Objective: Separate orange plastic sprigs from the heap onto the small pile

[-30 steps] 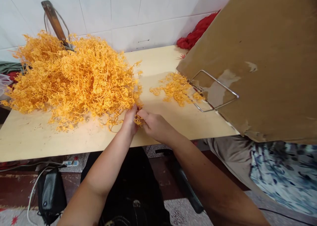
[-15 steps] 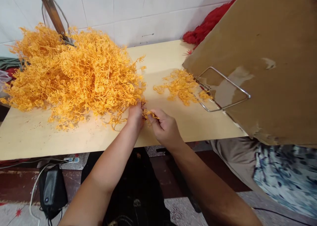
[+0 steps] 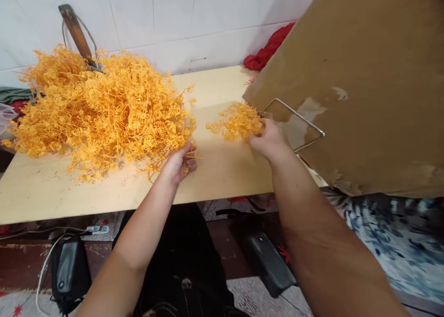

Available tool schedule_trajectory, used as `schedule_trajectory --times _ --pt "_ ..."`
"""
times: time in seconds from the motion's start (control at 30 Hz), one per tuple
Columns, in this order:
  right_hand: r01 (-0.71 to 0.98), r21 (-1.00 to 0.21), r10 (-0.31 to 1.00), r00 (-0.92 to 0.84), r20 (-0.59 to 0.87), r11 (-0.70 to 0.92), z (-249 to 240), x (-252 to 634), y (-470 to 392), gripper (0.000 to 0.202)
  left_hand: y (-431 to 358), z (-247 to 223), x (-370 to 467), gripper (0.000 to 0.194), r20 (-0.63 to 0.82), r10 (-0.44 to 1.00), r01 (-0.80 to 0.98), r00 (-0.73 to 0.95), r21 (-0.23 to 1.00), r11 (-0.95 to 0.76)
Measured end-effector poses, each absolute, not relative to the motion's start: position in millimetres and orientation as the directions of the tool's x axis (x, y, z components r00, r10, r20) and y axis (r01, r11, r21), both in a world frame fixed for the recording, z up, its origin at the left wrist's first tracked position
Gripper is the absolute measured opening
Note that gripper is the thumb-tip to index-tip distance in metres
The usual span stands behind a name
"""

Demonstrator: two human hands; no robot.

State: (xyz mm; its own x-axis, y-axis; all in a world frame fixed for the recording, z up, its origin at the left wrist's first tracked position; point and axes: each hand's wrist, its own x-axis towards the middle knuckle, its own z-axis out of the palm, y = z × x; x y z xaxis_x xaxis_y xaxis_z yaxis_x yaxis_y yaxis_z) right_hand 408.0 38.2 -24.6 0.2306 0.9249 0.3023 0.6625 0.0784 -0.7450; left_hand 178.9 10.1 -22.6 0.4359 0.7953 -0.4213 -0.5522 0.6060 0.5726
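A large heap of orange artificial flower sprigs (image 3: 114, 108) covers the left part of the table. At its lower right edge, my left hand (image 3: 182, 164) is closed, with thin orange stems showing between thumb and fingers. My right hand (image 3: 272, 139) reaches to a much smaller orange pile (image 3: 236, 120) on the right. Its fingers are pinched at the right end of that pile, with orange strands at the fingertips, partly hidden by the hand. Just behind the right hand stands a bent metal wire frame (image 3: 301, 115), set against a brown cardboard panel.
The pale tabletop (image 3: 215, 178) ends at a front edge above my lap. The cardboard panel (image 3: 374, 85) blocks the right side. Red material (image 3: 270, 48) lies behind it by the wall. A wooden-handled tool (image 3: 76, 32) rises behind the heap. Black foot pedals (image 3: 270, 261) and cables are below.
My right hand has moved from beside my left hand to the small pile on the right. My left hand stays at the heap's edge, now with its thumb raised. The view has shifted slightly.
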Motion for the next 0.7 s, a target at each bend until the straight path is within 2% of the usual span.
schedule_trajectory --times 0.1,0.17,0.23,0.37,0.47,0.53,0.57,0.6,0.63,0.7 --pt "0.75 -0.661 0.839 0.371 0.398 -0.019 -19.1 404.9 30.4 0.03 -0.9 -20.0 168.4 0.013 -0.457 0.796 -0.438 0.397 0.668 0.601" --pt "0.767 -0.64 0.861 0.292 0.417 0.05 -10.9 384.2 24.1 0.023 -8.6 -17.1 161.6 0.016 -0.476 0.797 -0.351 0.373 0.722 0.596" --pt "0.753 -0.641 0.915 0.144 0.378 0.147 -5.3 352.2 21.7 0.022 -16.0 -14.3 155.6 0.02 -0.455 0.804 -0.27 0.383 0.777 0.569" --pt "0.685 -0.695 0.975 -0.13 0.178 0.218 -5.4 285.0 28.7 0.064 -35.1 -6.3 138.6 0.029 -0.349 0.843 -0.071 0.409 0.909 0.411" --pt "0.642 -0.744 0.976 -0.205 0.069 0.187 -6.2 258.2 40.5 0.084 -56.6 5.1 107.1 0.03 -0.177 0.945 0.127 0.274 0.981 0.147" --pt "0.577 -0.798 0.977 -0.204 0.069 0.177 -4.6 251.5 50.6 0.085 -69.9 12.7 74.1 0.024 0.044 0.997 0.312 0.064 0.948 -0.062" --pt "0.518 -0.838 0.977 -0.201 0.073 0.169 -3.5 249.4 55.7 0.082 -74.3 15.2 55.3 0.022 0.216 0.972 0.441 -0.09 0.884 -0.156" --pt "0.441 -0.885 0.977 -0.201 0.069 0.153 -2.3 247.1 60.4 0.079 -76.3 16.2 36.2 0.031 0.371 0.905 0.569 -0.208 0.799 -0.196" --pt "0.342 -0.93 0.975 -0.216 0.062 0.135 -1.2 244.1 64.4 0.073 -75.5 15.6 17.8 0.048 0.461 0.84 0.673 -0.285 0.72 -0.167" --pt "0.127 -0.989 0.956 -0.292 0.037 0.077 0.6 236.0 69.3 0.059 -65.0 9.7 -12.0 0.083 0.464 0.8 0.77 -0.381 0.638 -0.004"
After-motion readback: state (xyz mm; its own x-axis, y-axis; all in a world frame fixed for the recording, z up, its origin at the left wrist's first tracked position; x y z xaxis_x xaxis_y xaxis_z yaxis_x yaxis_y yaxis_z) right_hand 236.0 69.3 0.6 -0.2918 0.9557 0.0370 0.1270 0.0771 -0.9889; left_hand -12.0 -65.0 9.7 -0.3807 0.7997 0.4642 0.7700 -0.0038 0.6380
